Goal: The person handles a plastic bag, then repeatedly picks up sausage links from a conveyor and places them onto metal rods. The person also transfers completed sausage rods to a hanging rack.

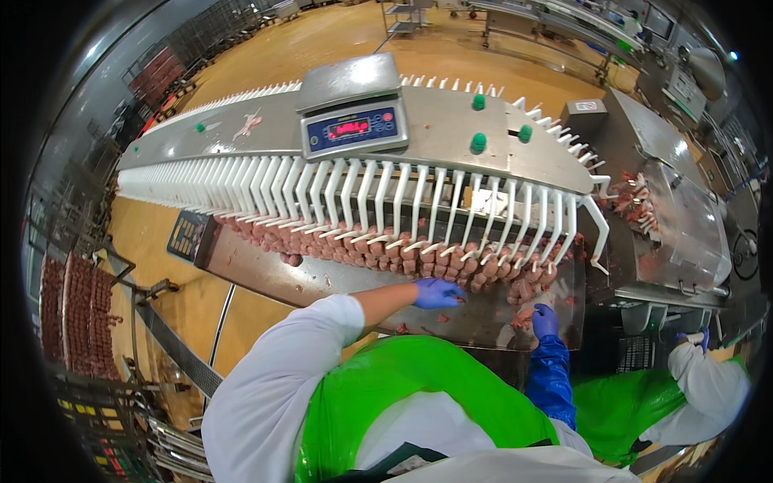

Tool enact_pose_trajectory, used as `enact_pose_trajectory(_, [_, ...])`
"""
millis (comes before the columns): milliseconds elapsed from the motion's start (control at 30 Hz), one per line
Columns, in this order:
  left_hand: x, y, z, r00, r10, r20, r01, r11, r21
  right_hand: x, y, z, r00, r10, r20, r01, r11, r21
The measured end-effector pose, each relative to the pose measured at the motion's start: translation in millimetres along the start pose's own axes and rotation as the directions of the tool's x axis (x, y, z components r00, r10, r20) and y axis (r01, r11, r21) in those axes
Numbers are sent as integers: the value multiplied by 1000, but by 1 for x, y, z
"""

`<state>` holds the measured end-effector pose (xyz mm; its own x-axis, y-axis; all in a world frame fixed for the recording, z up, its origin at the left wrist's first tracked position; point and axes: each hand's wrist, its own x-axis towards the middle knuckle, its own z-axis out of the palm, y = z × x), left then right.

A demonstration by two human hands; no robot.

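Note:
Strings of pink sausages hang in loops from the white hooks of a long oval hanging conveyor, over a steel tray. My left hand, in a blue glove, is above the tray's near side. Its fingers are drawn together, with a small reddish bit at the tips. Farther right, my right hand, gloved with a blue sleeve, is closed beside the lowest sausages and touches their pale end. What lies inside its fingers is mostly hidden. Small meat scraps lie on the tray.
A scale with a red display stands on the conveyor's steel top. At right is a steel machine with meat scraps beside it. A co-worker in a green apron stands close on my right. Sausage racks stand left.

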<state>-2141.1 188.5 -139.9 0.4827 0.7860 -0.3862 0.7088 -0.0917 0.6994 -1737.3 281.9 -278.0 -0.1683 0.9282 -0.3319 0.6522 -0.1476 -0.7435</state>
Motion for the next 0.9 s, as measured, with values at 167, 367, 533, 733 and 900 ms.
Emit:
enact_pose_trajectory(167, [-53,-100,43,989,-121,-81,120,993,-24,12,35,5,967,222,-125,-255,824,-506])
enact_pose_trajectory(367, [-122,-165,56,921,-336,-197,294,932,-213,25,52,43,964,207,168,-100,864,-493])
enact_pose_trajectory(533, [-184,-241,71,906,-325,-270,322,945,-57,3,47,125,991,-80,107,89,992,-87])
enact_pose_trajectory(733, [-248,-154,64,536,-801,-265,419,526,-740,20,27,83,805,-227,-549,-87,870,-486])
enact_pose_trajectory(900, [-267,-161,83,481,-859,-178,520,443,-730,16,-17,107,988,-15,-155,-34,950,-309])
